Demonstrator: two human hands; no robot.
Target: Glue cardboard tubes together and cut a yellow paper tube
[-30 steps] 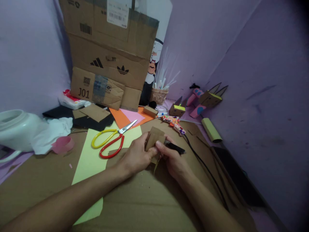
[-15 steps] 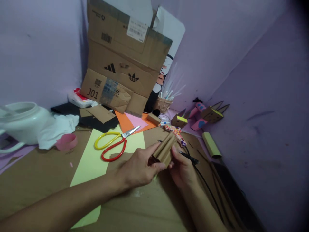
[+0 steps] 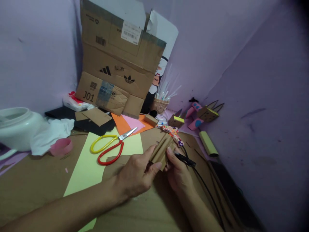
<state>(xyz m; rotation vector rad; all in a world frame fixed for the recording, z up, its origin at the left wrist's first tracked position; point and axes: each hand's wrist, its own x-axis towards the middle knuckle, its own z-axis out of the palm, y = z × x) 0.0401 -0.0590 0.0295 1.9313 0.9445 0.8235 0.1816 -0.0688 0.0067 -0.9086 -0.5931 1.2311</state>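
Note:
A folded piece of brown cardboard (image 3: 162, 149), with creases running along its length, is held between both hands above the table. My left hand (image 3: 138, 174) grips its left side, thumb on the near end. On the right edge, my right hand (image 3: 178, 170) presses with its thumb on top; its other fingers are mostly hidden underneath. Scissors with one yellow and one red handle (image 3: 113, 146) lie open to the left, on pale yellow paper (image 3: 84, 167). Just beyond the cardboard is a flower-patterned glue gun (image 3: 177, 138) with a black cord.
Flattened cardboard (image 3: 116, 64) leans on the wall at the back. To the left stand a white pot (image 3: 21, 129) and a pink tape ring (image 3: 61, 147). A basket of white sticks (image 3: 160, 104), cardboard animal figures (image 3: 209, 112) and a yellow-green tube (image 3: 209, 145) line the back right.
The view has shifted slightly, so most things sit further left and lower. The right thumb has moved up onto the cardboard's top face, which now lies a little flatter.

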